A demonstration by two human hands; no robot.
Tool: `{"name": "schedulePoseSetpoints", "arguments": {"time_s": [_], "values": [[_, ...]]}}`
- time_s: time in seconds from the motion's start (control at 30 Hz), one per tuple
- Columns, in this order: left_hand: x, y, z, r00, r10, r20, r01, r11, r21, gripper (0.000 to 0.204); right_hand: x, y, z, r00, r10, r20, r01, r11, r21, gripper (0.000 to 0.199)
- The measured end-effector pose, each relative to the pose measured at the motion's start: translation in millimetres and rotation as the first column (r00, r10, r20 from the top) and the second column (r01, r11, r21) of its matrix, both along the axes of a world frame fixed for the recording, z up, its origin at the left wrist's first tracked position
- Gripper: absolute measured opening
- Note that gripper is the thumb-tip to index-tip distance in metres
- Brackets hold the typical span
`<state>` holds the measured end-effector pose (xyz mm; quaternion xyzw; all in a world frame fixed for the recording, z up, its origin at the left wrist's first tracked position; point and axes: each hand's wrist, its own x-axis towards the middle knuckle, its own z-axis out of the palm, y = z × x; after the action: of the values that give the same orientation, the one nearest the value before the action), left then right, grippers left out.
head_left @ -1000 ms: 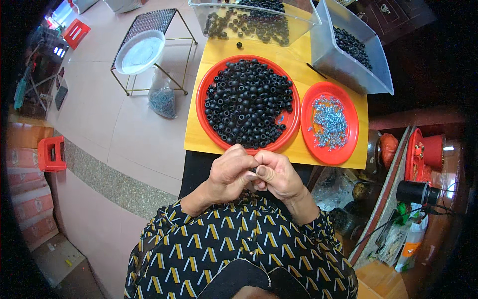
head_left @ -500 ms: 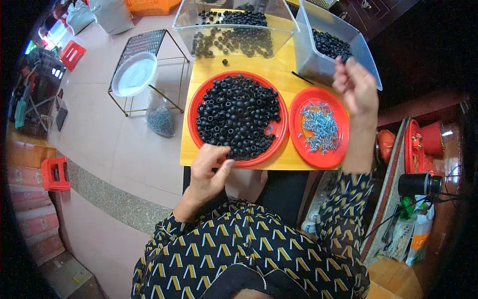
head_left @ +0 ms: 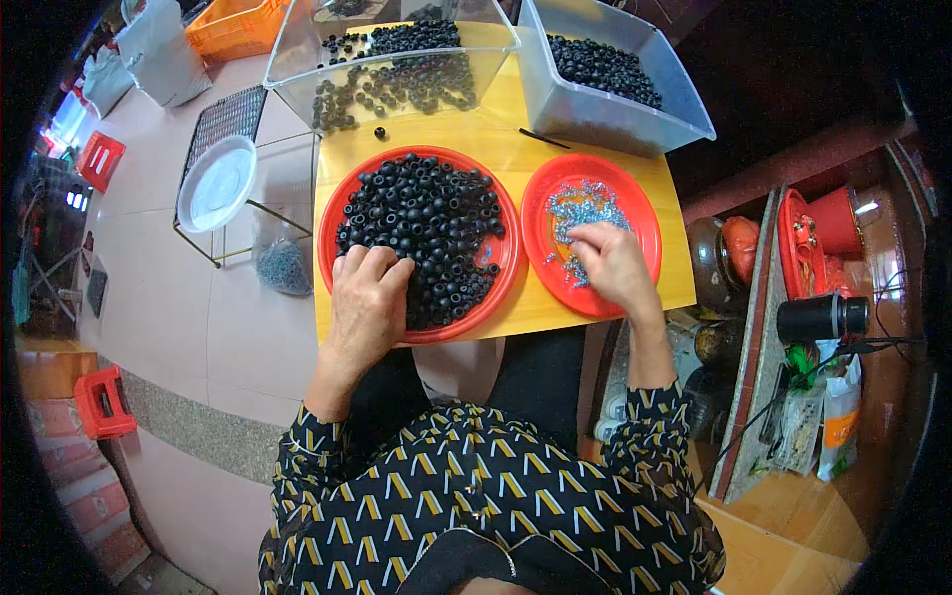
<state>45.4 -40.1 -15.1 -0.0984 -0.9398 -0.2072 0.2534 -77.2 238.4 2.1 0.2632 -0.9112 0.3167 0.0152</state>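
Hands at two red plates

L hand [head_left: 365,302]: fingers bent in round black beads w/ holes [head_left: 426,208] on big red plate [head_left: 512,233]; tips hidden, can't tell if it's got any. R hand [head_left: 617,266]: fingers curled close by tiny shiny bits [head_left: 585,206] on small red plate [head_left: 642,200]; can't tell its hold. See-thru tub [head_left: 397,63] cut off up top.

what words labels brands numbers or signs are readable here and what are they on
No text is readable.
White-and-orange packet: any printing is too small and blurred.
Pink-and-white stack at far left: any markings too blurred.
Larger red plate and smaller red plate: no lettering visible.
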Motion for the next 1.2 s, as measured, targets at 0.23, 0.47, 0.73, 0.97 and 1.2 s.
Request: {"name": "schedulePoseSetpoints", "arguments": {"time_s": [0.23, 0.47, 0.73, 0.97, 1.2], "values": [[-4.1, 2.2, -5.4, 1.000, -0.002, 0.017, 0.002, 1.000, 0.017, 0.019, 9.9, 2.9, -7.8, 0.990, 0.101, -0.102, -0.080, 0.979, 0.185, 0.014], [3.1, 2.2, 6.8, 0.998, -0.029, -0.051, 0.040, 0.975, 0.221, 0.020, 4.1, 11.3, -9.6, 0.963, 0.162, -0.214, -0.099, 0.956, 0.277, 0.015], [23.5, 11.3, 14.1, 1.000, -0.018, -0.016, 0.023, 0.893, 0.449, 0.016, -5.1, 3.9, -18.9, 0.957, 0.190, -0.218, -0.119, 0.945, 0.304, 0.010], [46.2, 12.8, 12.1, 0.989, -0.098, 0.110, -0.017, 0.664, 0.747, 0.012, 0.1, 20.2, -9.5, 0.971, 0.044, -0.234, 0.000, 0.983, 0.186, 0.006], [55.6, 15.8, 2.5, 0.948, -0.312, 0.065, -0.037, 0.093, 0.995, 0.012, 10.1, -3.1, -14.9, 0.970, 0.136, -0.201, -0.093, 0.973, 0.210, 0.009]]}}
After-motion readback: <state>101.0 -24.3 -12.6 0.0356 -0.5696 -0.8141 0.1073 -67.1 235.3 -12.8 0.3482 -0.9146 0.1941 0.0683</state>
